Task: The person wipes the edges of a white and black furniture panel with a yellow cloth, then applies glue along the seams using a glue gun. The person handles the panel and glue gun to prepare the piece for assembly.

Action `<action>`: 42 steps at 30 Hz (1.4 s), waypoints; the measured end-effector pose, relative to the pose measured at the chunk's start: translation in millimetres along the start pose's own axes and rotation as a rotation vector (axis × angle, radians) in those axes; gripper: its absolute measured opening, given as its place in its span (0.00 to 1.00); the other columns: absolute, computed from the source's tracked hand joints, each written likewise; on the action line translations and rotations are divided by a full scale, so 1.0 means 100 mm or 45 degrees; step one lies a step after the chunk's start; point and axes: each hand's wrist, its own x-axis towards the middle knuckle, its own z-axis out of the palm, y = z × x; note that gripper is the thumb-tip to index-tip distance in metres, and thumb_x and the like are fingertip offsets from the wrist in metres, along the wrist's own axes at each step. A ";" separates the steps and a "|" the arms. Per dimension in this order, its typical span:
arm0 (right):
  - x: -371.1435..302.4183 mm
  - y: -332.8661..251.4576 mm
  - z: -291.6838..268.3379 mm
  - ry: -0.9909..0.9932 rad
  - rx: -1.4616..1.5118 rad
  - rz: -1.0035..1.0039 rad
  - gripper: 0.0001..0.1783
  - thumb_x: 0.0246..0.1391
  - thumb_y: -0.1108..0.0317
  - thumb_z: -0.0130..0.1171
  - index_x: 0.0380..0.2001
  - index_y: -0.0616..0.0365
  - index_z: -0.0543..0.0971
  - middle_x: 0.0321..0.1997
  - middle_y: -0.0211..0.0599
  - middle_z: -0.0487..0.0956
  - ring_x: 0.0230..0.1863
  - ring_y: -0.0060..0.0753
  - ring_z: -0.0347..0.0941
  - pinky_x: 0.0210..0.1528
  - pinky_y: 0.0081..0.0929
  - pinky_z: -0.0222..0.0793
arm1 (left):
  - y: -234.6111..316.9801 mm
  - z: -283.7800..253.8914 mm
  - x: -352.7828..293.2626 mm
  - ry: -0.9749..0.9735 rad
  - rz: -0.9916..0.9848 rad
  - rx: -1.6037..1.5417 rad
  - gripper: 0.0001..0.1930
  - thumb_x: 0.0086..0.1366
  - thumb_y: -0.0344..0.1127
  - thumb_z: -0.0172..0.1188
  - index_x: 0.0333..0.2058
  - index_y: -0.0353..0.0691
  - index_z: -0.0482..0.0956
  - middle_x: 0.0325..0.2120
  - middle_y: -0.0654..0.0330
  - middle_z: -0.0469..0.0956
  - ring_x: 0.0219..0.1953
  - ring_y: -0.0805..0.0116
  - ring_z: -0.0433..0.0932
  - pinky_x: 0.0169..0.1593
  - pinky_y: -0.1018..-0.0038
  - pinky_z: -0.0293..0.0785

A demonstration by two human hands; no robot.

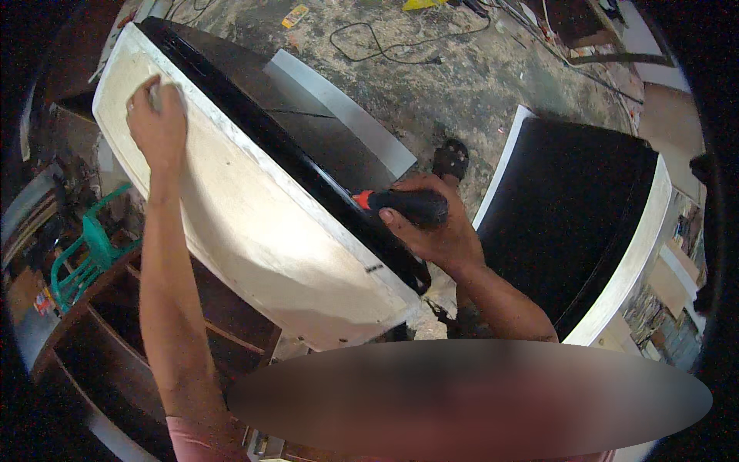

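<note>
A long curved panel [254, 223] with a cream face, a white border and a glossy black edge [308, 169] stretches diagonally from upper left to centre. Near its far left end my left hand [158, 123] rests against the cream face, fingers bent and closed; whether something pale lies within them is hidden. My right hand [443, 231] wraps round a hand tool with a thick black handle [416, 206] and a red collar, at the right of the black edge. The collar end points left to that edge; the tool's tip does not show.
On the right lies another curved piece, a black panel [570, 215] with white edges. A pale strip [346, 112] crosses the grey surface behind. A black cable [385, 50] runs over the stained floor. A sandalled foot [451, 160] shows beyond my right hand. At left are a green plastic chair [92, 250] and brown shelving [115, 339].
</note>
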 end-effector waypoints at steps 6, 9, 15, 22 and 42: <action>-0.63 0.12 -0.31 0.080 0.143 0.039 0.21 0.44 0.68 0.80 0.41 0.59 0.82 0.41 0.39 0.84 0.45 0.31 0.82 0.48 0.30 0.77 | 0.56 -0.38 -0.89 -0.103 -0.101 -0.183 0.20 0.65 0.37 0.57 0.51 0.32 0.79 0.53 0.44 0.75 0.57 0.47 0.73 0.63 0.59 0.66; -0.95 0.16 -0.49 0.091 0.146 0.062 0.21 0.44 0.69 0.79 0.41 0.58 0.82 0.41 0.40 0.84 0.45 0.32 0.81 0.49 0.30 0.77 | 0.79 -0.49 -1.15 -0.110 -0.128 -0.205 0.19 0.65 0.36 0.57 0.51 0.31 0.79 0.53 0.45 0.74 0.57 0.49 0.73 0.63 0.59 0.66; -1.42 0.21 -0.68 0.128 0.145 0.048 0.22 0.45 0.71 0.78 0.43 0.58 0.80 0.44 0.42 0.83 0.46 0.35 0.81 0.50 0.32 0.76 | 1.02 -0.54 -1.47 -0.080 -0.165 -0.268 0.18 0.65 0.35 0.56 0.50 0.30 0.79 0.52 0.44 0.74 0.57 0.49 0.73 0.63 0.60 0.67; -2.07 0.18 -0.59 0.204 0.141 0.053 0.23 0.46 0.72 0.77 0.45 0.57 0.80 0.46 0.43 0.83 0.46 0.36 0.81 0.50 0.34 0.76 | 1.41 -0.67 -2.05 -0.102 -0.082 -0.268 0.22 0.67 0.36 0.55 0.56 0.28 0.74 0.53 0.40 0.73 0.58 0.45 0.71 0.64 0.58 0.65; -2.88 -0.50 -1.28 1.093 1.202 0.556 0.17 0.64 0.52 0.61 0.41 0.56 0.77 0.35 0.36 0.81 0.36 0.33 0.81 0.42 0.34 0.77 | 1.24 -2.63 -3.86 -1.003 0.448 -0.535 0.17 0.61 0.34 0.63 0.48 0.38 0.79 0.45 0.45 0.81 0.47 0.43 0.79 0.52 0.54 0.73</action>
